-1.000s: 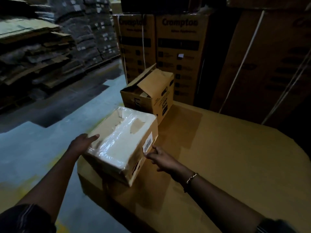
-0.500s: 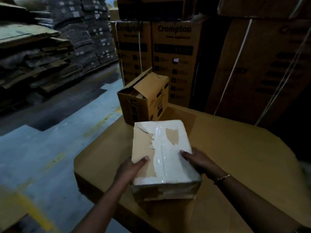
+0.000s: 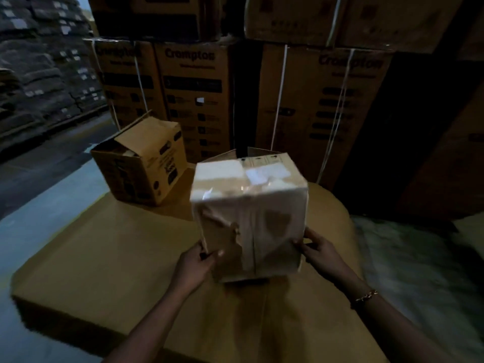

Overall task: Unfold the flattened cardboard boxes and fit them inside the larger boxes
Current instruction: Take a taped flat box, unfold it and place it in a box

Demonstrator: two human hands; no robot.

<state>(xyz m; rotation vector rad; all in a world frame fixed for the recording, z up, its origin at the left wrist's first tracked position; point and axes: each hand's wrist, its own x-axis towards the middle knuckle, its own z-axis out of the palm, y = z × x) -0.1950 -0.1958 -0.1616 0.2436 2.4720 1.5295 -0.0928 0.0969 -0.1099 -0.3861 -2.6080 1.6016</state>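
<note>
A small cardboard box (image 3: 248, 205) wrapped in torn white tape stands tipped up on a wide flat cardboard surface (image 3: 104, 258). My left hand (image 3: 195, 263) grips its lower left edge, thumb on the near face. My right hand (image 3: 318, 250) grips the lower right edge. Behind it to the left sits a brown box (image 3: 146, 163) with printed sides and its top flaps open.
Tall strapped Crompton cartons (image 3: 196, 87) are stacked just behind the surface, with more at the right (image 3: 327, 100). Piles of flattened cardboard (image 3: 39, 74) line the far left across a grey floor aisle (image 3: 39, 200). Crumpled plastic sheet (image 3: 419, 258) lies at the right.
The taped box was slid from the left corner to the middle, then tilted up on end. Both hands shifted from its sides to its lower edges.
</note>
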